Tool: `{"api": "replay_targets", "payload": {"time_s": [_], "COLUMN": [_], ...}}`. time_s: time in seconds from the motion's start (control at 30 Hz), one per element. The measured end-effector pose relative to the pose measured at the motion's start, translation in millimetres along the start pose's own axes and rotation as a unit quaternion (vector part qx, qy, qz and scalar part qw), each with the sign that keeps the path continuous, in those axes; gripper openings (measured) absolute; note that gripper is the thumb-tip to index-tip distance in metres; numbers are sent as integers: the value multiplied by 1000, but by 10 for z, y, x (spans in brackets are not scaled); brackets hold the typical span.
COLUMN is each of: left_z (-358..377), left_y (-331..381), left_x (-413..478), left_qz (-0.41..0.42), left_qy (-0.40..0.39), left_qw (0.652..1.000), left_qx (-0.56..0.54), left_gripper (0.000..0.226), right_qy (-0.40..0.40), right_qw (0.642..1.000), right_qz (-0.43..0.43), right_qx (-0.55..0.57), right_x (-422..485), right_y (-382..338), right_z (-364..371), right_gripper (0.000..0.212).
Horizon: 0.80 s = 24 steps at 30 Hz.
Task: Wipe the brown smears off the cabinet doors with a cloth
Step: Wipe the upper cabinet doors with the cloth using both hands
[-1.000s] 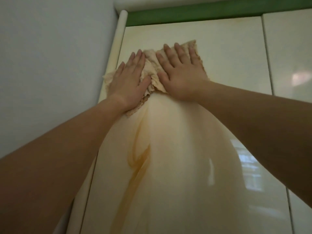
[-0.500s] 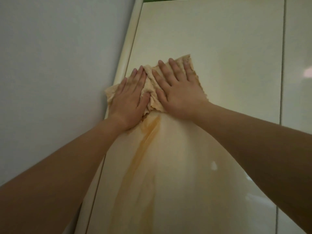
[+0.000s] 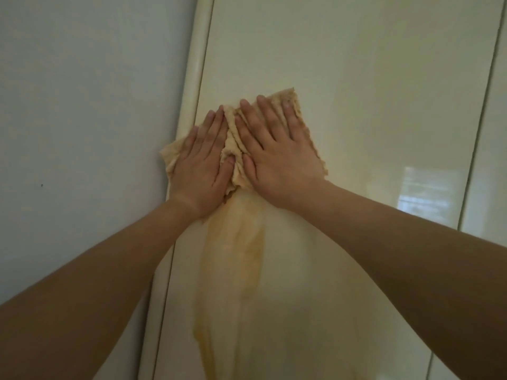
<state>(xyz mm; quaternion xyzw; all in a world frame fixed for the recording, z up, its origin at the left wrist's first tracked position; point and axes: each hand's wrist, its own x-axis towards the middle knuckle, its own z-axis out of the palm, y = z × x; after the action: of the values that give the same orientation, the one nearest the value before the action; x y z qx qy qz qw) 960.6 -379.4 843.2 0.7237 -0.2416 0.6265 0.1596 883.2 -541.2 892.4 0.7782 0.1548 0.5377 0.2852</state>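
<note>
Two flat hands, left hand (image 3: 199, 167) and right hand (image 3: 277, 154), press the cloth (image 3: 297, 117) on the door (image 3: 356, 78), mid-wipe; next, probably down the smear (image 3: 241, 256).

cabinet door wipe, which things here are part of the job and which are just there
Part of the job:
- cloth, pressed flat on the door
- left hand and right hand, both flat on the cloth
- brown smears below the hands
- cabinet door

Just there:
- grey wall on the left
- rounded corner trim
- neighbouring door
</note>
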Motion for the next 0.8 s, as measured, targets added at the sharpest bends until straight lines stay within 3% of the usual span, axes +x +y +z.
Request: {"api": "replay_targets", "payload": {"time_s": [0.8], "left_z": [329], "left_y": [381], "left_x": [-2298], "left_qz": [-62], "left_qy": [-15], "left_qw": [997], "left_qx": [-45], "left_gripper": [66], "right_qy": [-38], "right_qw": [994], "right_qz": [-83], "right_qx": [61], "right_x": [-1664], "right_y": [-1161], "right_z": [452], "right_gripper": [65]}}
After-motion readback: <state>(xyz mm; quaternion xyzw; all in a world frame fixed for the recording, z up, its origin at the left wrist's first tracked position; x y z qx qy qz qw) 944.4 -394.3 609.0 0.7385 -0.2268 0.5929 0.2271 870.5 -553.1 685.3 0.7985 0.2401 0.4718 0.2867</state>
